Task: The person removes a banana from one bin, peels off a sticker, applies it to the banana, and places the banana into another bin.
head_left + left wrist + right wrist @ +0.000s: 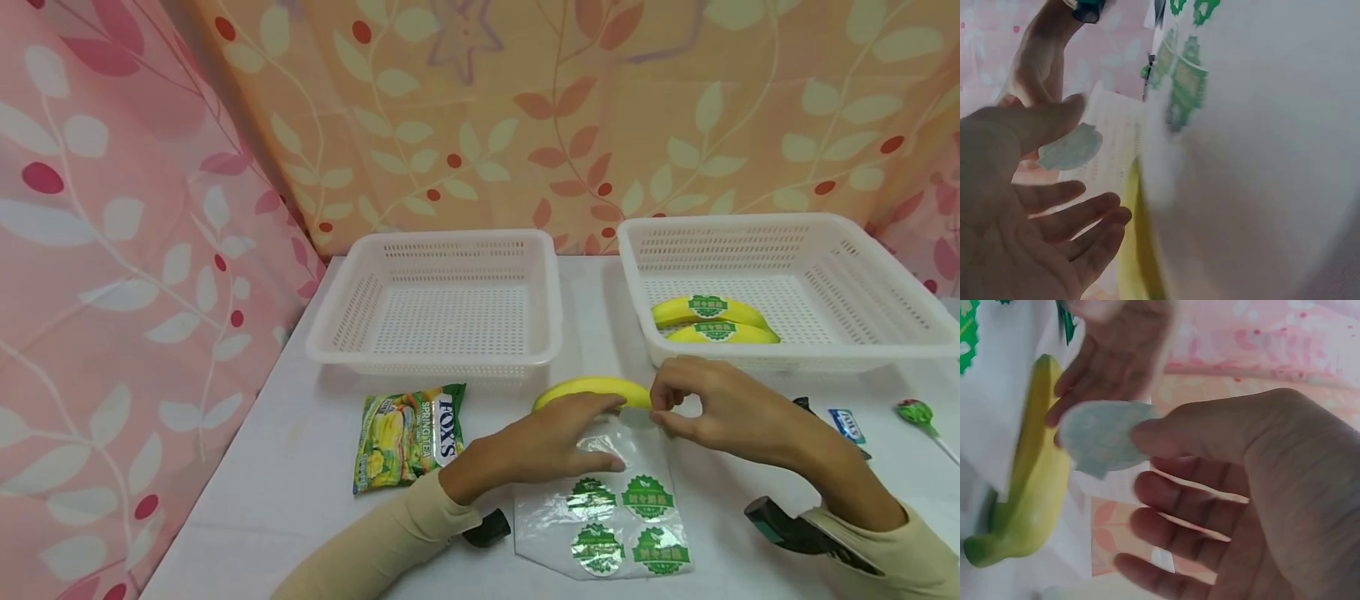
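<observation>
My right hand (pixel 708 408) pinches a round sticker with a notched edge, its pale back showing, between thumb and index finger; the sticker (pixel 1100 436) is plainest in the right wrist view. The left hand (pixel 551 440) has its fingers spread and slightly bent, beside a yellow banana (pixel 592 385) on the white table. Whether its fingertips touch the banana I cannot tell. Below both hands lies a clear plastic sheet (pixel 540 537) bearing several green-and-white stickers (pixel 597 547).
A white basket (pixel 322 342) stands at the back left, and another basket (pixel 892 350) at the back right holds two labelled bananas (pixel 723 333). A green candy bag (pixel 405 437) lies left. A blue wrapped sweet (pixel 847 425) and a lollipop (pixel 915 411) lie right.
</observation>
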A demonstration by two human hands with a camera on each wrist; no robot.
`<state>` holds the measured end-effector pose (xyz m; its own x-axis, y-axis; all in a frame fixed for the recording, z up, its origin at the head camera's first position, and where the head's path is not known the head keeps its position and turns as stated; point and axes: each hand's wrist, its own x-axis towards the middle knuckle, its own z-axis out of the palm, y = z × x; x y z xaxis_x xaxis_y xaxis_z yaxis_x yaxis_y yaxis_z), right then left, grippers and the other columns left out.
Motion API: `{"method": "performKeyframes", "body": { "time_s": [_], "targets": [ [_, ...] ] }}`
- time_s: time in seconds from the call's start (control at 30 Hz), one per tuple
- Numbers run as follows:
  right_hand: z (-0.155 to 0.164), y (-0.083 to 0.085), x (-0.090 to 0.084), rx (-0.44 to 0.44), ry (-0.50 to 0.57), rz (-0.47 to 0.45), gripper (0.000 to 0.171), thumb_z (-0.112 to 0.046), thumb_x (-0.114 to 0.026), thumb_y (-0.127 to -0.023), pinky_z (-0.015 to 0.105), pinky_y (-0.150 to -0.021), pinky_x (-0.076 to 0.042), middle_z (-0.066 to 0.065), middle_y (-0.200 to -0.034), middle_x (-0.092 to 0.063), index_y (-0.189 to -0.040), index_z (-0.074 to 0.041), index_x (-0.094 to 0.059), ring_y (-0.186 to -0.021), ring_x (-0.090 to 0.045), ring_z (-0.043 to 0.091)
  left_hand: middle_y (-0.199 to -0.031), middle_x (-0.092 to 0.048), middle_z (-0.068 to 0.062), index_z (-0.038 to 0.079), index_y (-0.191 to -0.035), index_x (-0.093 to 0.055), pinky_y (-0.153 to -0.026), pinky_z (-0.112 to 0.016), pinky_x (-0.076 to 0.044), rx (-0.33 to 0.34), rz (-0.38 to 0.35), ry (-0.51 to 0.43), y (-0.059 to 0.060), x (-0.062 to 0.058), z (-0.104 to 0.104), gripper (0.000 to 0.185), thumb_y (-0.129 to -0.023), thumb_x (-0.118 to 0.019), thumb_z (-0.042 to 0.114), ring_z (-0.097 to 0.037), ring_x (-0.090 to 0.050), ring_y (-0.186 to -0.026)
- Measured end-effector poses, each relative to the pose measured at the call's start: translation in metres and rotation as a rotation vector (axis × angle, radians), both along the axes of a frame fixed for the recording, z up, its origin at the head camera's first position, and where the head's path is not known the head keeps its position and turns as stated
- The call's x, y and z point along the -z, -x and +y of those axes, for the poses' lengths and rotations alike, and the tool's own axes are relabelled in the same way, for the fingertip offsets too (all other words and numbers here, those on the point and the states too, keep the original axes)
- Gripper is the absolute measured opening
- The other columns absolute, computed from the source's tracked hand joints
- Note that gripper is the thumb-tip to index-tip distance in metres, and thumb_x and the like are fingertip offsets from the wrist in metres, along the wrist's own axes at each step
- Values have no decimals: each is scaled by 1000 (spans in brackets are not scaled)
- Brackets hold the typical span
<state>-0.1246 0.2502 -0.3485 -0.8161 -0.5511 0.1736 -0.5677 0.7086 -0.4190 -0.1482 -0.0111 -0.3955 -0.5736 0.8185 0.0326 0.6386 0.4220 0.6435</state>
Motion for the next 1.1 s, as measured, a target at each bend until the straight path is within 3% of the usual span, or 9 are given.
{"method": "performKeyframes", "body": {
  "time_s": [0.17,0.23,0.37,0.5,0.63,0.83,1.0,1.1],
  "targets": [
    [-11,-3,5,-74,42,216,39,-6,-91,-79,22,-75,-56,-24,-91,-57,-92,-31,-63,-85,-56,-2,-118,-75,2,9,-147,-57,-88,-18,-55,-137,-229,-229,-1,-2,-2,53,-108,-62,44,-4,-71,-104],
    [-16,-3,9,-117,60,278,37,-5,-89,-79,18,-73,-54,-22,-92,-57,-93,-28,-64,-83,-56,-1,-113,-77,-1,10,-143,-61,-83,-20,-57,-171,-301,-294,0,-2,-3,49,-110,-57,45,-5,-73,-97],
    [-23,-1,17,-178,97,338,32,-5,-87,-78,13,-71,-49,-20,-91,-59,-92,-25,-66,-80,-57,-1,-112,-77,-7,9,-137,-67,-79,-24,-59,-217,-351,-355,2,-1,-4,44,-109,-57,42,-11,-76,-94],
    [-27,0,24,-195,101,339,31,-8,-90,-78,9,-72,-44,-20,-92,-60,-90,-26,-69,-80,-56,0,-106,-73,-3,7,-138,-65,-80,-30,-62,-258,-416,-399,4,-1,-4,40,-103,-68,26,-16,-78,-92],
    [-27,0,25,-154,91,247,29,-16,-93,-80,14,-71,-48,-20,-92,-60,-93,-28,-69,-81,-55,0,-106,-71,-1,9,-141,-64,-79,-25,-59,-314,-375,-408,5,0,-5,45,-97,-73,13,-6,-74,-89],
    [-22,6,22,82,122,-12,19,-27,-82,-95,24,-71,-53,-14,-88,-59,-108,-18,-71,-82,-55,5,-107,-71,-2,7,-143,-62,-78,-19,-57,-328,-220,-377,8,4,-4,48,-96,-74,6,-1,-70,-88],
    [-19,14,31,99,191,-76,8,-17,-79,-97,24,-69,-54,-11,-92,-65,-103,-18,-73,-82,-60,6,-111,-73,-5,6,-142,-62,-83,-17,-57,-306,-121,-339,8,6,-3,45,-98,-74,5,-4,-70,-95],
    [-19,16,37,106,211,-100,10,-12,-77,-98,27,-72,-57,-9,-96,-66,-97,-20,-70,-88,-63,10,-117,-73,-6,5,-139,-65,-89,-19,-55,-302,-16,-297,8,8,-3,43,-98,-76,6,-7,-69,-102]
  ]
}}
